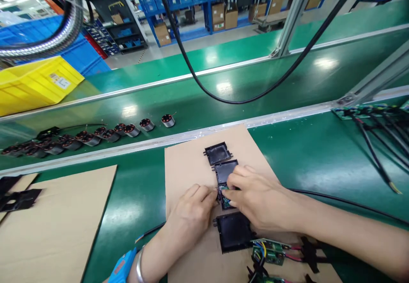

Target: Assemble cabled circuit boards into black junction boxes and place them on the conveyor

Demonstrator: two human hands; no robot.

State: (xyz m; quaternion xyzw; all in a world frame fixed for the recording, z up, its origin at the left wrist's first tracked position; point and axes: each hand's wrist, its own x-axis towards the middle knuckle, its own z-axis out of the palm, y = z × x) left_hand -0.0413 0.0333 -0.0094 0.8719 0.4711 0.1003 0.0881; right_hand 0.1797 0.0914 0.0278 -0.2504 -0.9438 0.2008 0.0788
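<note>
Desk [137,215], green, extends beneath the left fingers [206,196] and right fingers [238,180], with cardboard [185,168] directly under them. The left bunch together at a black casing's [228,208] left edge, whether pinching I cannot tell; the right, slightly spread, touch the circuit board [226,201] beneath them, inside that casing.

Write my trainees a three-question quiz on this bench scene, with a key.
1. True or false: a silver metal bangle circles the wrist of the left hand.
2. Multiple choice: what lies under the black rectangular plastic housings? a) yellow bin b) brown cardboard sheet c) blue shelf
3. Open: what sits in the housing between that and the right hand?

Key: 1 true; 2 b; 3 a green circuit board.
</note>
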